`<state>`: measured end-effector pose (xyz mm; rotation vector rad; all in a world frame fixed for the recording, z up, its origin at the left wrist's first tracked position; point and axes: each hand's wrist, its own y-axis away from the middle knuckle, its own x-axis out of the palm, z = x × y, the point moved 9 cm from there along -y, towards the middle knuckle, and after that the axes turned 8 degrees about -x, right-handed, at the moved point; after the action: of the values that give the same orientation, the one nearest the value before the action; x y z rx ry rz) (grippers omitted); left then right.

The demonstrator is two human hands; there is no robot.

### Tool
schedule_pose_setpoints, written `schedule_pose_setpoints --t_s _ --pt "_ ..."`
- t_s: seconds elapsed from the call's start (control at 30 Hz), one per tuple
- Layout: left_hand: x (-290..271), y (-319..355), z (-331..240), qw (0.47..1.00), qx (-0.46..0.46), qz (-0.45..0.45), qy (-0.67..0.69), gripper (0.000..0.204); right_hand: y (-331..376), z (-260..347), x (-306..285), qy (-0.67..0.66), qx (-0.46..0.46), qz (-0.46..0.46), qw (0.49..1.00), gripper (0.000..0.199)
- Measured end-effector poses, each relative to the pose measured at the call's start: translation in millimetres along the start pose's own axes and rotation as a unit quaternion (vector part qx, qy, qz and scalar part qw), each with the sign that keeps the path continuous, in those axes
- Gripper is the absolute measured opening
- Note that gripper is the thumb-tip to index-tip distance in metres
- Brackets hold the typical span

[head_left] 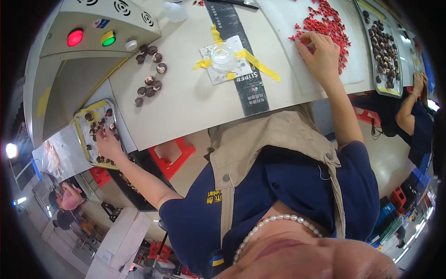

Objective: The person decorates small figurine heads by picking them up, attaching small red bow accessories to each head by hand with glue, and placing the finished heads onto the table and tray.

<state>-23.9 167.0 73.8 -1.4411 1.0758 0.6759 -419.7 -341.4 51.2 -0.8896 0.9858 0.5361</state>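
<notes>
My left hand reaches down into a yellow-edged metal tray at the far left. Its thumb and fingers close at the tips around a dark brown ball, which they partly cover. More dark balls lie in this tray, some with a bit of red on them. My right hand is at the left side of a spread of small red pieces on a white sheet. Thumb and forefinger are pinched together there, curved into a ring; the tiny red piece at their tips shows poorly.
Several dark balls with pale patches lie beside a machine with lit red and green buttons. A clear round dish is taped to a small board mid-table. Another ball-filled tray stands at right, near a co-worker's arm.
</notes>
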Motion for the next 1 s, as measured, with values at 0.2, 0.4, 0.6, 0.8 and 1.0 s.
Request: schedule_pose_setpoints --t_s 0.2,0.4,0.6,0.8,1.0 --pt "3 -4 -98 0.987 0.029 0.061 0.143 0.032 -3 5 8 -0.054 -0.023 0.052 0.997 0.013" --pt "46 54 -254 0.925 0.213 0.26 0.175 0.025 -3 10 8 -0.077 -0.024 0.063 0.995 0.023" --pt "58 59 -275 0.921 0.212 0.302 0.122 0.023 0 4 6 -0.043 0.003 0.063 0.997 0.016" --pt "11 89 -268 0.737 0.045 0.281 0.613 0.036 -11 10 7 -0.163 -0.044 0.005 0.986 0.008" --pt "4 131 -274 0.658 0.008 0.364 0.659 0.036 -17 32 -1 -0.358 -0.026 0.019 0.933 0.014"
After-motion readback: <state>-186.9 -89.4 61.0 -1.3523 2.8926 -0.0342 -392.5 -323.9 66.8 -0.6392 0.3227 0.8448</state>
